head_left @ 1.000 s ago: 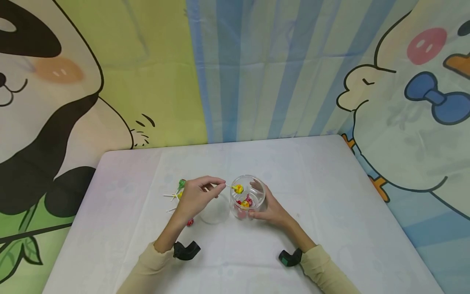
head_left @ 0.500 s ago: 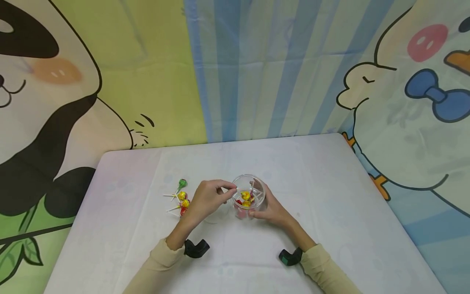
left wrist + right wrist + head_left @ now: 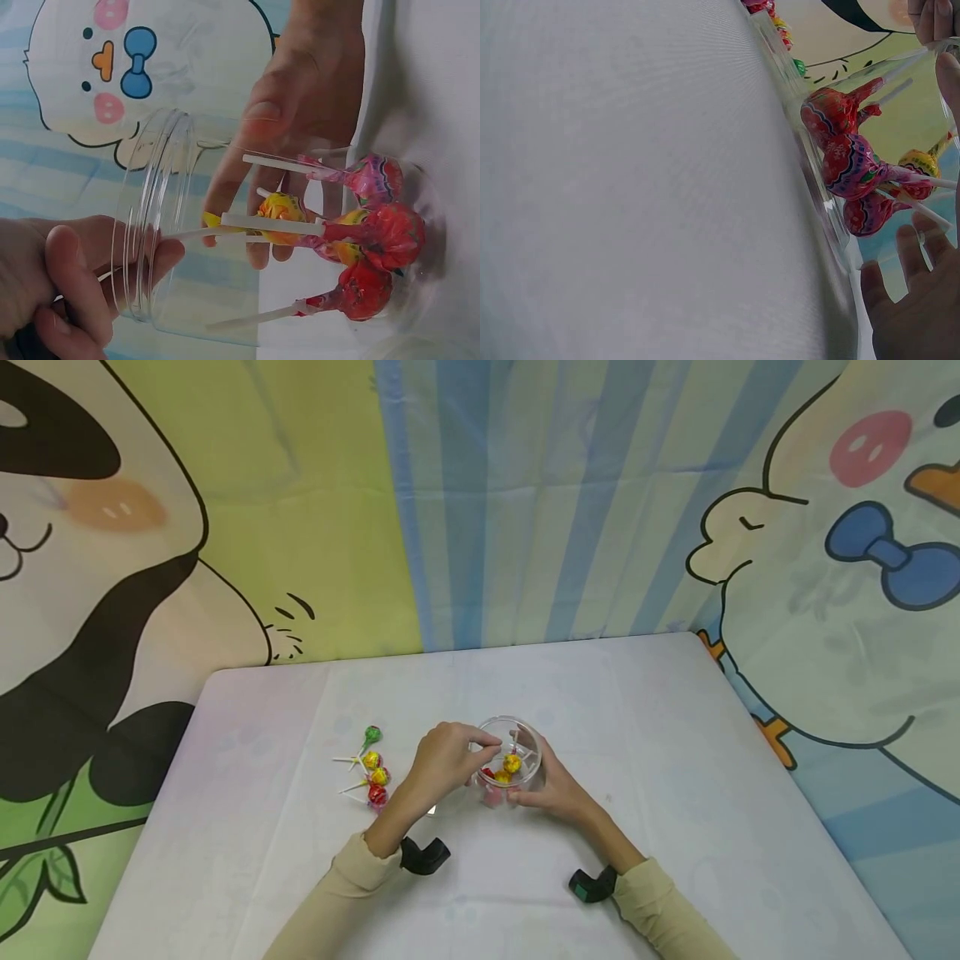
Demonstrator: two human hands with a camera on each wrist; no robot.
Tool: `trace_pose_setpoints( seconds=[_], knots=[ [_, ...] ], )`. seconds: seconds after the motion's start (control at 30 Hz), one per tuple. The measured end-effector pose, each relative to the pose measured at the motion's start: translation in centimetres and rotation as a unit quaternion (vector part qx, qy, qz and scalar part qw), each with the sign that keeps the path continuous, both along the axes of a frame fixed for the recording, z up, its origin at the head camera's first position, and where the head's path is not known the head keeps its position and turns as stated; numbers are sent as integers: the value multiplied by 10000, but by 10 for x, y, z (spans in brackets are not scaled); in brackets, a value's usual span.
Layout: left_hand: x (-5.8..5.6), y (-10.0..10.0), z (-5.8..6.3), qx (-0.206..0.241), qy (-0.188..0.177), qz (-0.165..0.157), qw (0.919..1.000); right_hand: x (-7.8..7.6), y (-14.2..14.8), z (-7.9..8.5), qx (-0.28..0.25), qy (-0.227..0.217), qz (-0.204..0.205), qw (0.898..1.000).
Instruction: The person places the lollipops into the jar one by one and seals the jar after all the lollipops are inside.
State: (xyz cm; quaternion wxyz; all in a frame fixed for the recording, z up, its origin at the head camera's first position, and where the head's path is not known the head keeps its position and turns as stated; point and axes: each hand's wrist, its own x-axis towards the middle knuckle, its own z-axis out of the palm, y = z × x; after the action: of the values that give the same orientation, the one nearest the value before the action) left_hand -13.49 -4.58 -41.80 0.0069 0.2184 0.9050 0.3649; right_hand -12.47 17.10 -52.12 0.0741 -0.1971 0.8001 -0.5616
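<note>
Upright on the table, a clear plastic jar point(image 3: 180, 300) holds several wrapped lollipops, among them a red one point(image 3: 394, 236) and a purple one point(image 3: 373, 180). My left hand point(image 3: 448, 762) is at the jar's mouth and pinches the white stick of a yellow lollipop point(image 3: 283, 214). Its thumb and fingertip reach inside the rim, and the candy head hangs in the jar near the others. My right hand point(image 3: 557, 783) grips the jar from the right side, thumb in front and fingers behind. Whether the yellow head touches other candies is hard to tell.
Left of the jar lie a green lollipop point(image 3: 372, 734), a red lollipop point(image 3: 377, 794) and several yellow ones on the white tablecloth point(image 3: 622, 710). A clear flat disc point(image 3: 776, 64), like a lid, lies beside the jar, partly under my left arm.
My left hand has moved right to the jar's mouth and lowered the yellow lollipop from the rim into the jar. The right hand and jar have stayed put.
</note>
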Motion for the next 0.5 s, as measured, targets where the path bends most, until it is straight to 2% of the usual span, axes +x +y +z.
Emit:
trace_pose_setpoints(
  seconds=[0.3,0.5],
  knots=[
    [2,-5,9,-459,-289,-288,9981,-1,0,4,-31,-26,-9,10000],
    [5,-6,15,-732,-522,-458,9949,8,-6,30,14,12,93,10000]
  ],
)
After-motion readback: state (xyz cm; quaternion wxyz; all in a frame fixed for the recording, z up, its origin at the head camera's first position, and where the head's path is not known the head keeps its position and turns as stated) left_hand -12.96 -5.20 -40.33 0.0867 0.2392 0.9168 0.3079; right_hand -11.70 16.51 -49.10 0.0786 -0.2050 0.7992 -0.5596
